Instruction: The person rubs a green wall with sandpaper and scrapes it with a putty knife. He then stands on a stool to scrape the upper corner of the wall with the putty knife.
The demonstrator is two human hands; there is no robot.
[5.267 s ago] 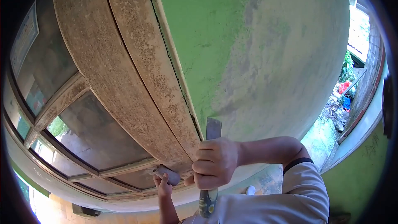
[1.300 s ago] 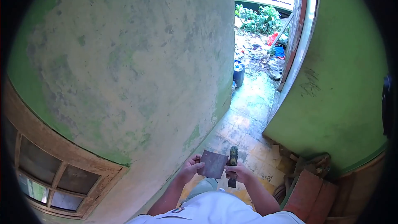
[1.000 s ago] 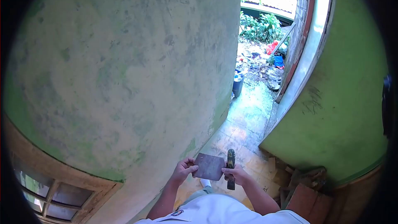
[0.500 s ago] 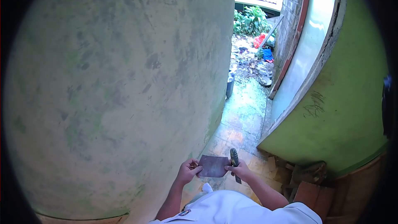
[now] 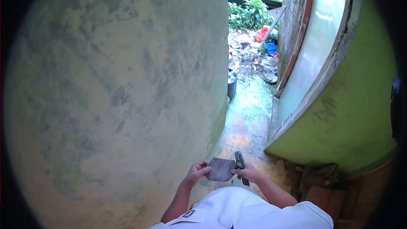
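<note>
In front of my white shirt, a small dark purplish-brown sheet, which looks like sandpaper (image 5: pixel 221 169), is stretched between my hands. My left hand (image 5: pixel 197 173) pinches its left edge between thumb and fingers. My right hand (image 5: pixel 250 173) pinches the right edge and also holds a scraper-like tool (image 5: pixel 240 160) with a dark, yellow-marked handle. That handle sticks up above the fingers, and a dark flat end shows below them. What exactly the tool's lower end is cannot be made out.
A large, stained plaster wall (image 5: pixel 127 101) rises close on the left. To the right stand a green wall (image 5: pixel 356 123) and a framed pale panel (image 5: pixel 316 38). Wooden boards (image 5: pixel 324 197) lie low at the right. A tiled passage (image 5: pixel 250 106) leads past a dark bucket (image 5: pixel 232 85) to litter and plants.
My view has turned slightly, so the wall edge and passage sit further left. Both hands keep their grip, and the sheet now looks more tilted, with its left side shifted right.
</note>
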